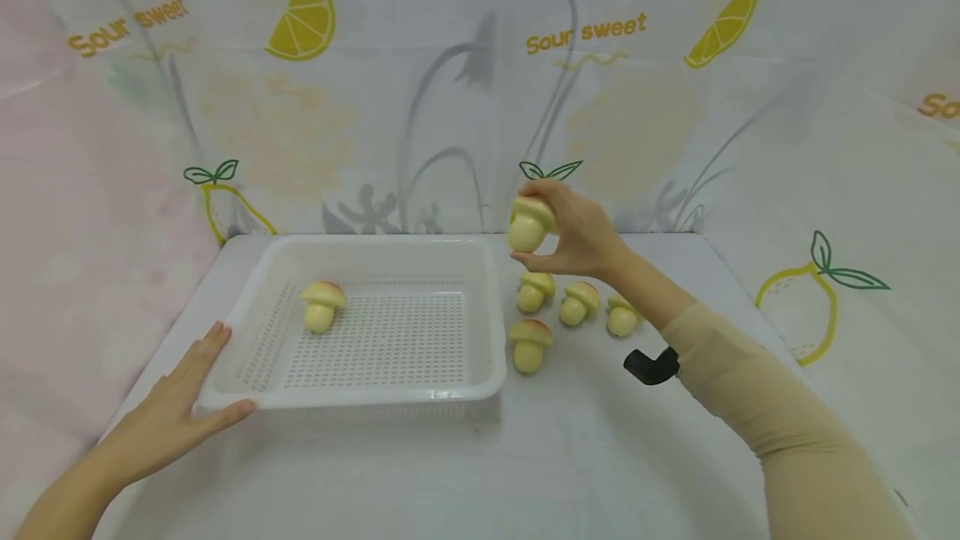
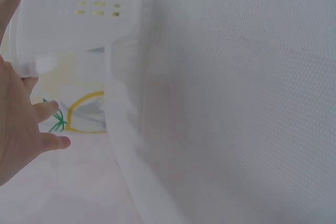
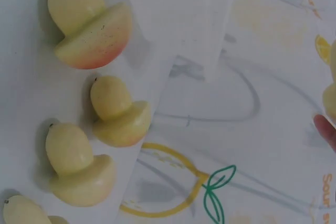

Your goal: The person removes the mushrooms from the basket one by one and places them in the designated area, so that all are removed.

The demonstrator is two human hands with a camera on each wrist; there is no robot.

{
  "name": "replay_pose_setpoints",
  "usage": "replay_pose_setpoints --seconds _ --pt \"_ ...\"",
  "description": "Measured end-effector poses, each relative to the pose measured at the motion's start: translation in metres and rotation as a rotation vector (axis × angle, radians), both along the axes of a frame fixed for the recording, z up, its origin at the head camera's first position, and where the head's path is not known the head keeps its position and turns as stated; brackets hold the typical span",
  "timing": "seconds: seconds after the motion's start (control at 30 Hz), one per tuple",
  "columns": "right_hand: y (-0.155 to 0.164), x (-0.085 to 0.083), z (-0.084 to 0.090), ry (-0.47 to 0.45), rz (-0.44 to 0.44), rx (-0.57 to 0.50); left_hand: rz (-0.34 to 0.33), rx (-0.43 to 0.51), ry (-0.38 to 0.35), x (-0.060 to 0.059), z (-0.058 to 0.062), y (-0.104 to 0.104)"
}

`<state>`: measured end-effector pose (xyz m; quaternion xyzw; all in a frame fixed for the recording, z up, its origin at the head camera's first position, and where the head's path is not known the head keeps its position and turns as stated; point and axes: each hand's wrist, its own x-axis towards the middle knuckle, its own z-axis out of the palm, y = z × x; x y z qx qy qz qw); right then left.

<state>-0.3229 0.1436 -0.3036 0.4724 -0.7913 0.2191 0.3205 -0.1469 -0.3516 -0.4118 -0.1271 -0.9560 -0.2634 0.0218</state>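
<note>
My right hand point(image 1: 558, 227) holds a yellow toy mushroom point(image 1: 529, 225) in the air, pinched between thumb and fingers, just right of the white perforated basket's point(image 1: 487, 307) far corner. Inside the basket lies one mushroom point(image 1: 322, 305) near its left side. Several more mushrooms point(image 1: 530, 344) stand on the table right of the basket, below my raised hand; the right wrist view shows them close up point(image 3: 89, 22). My left hand point(image 1: 180, 411) rests flat against the basket's front left corner, fingers straight; in the left wrist view the hand point(image 2: 21, 124) touches the basket's rim point(image 2: 31, 64).
A white table point(image 1: 570, 457) is ringed by a lemon-print cloth backdrop point(image 1: 637, 107). A black wrist camera mount point(image 1: 651, 365) sits on my right forearm, above the table near the loose mushrooms.
</note>
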Motion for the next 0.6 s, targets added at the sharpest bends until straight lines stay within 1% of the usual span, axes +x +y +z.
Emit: replay_pose_setpoints --seconds 0.2,0.6 --pt "0.014 0.003 -0.004 0.003 -0.023 0.0 -0.002 -0.005 0.021 -0.001 -0.002 -0.001" --pt "0.035 0.008 -0.012 0.021 -0.049 -0.008 0.002 -0.005 0.012 -0.002 -0.004 -0.001"
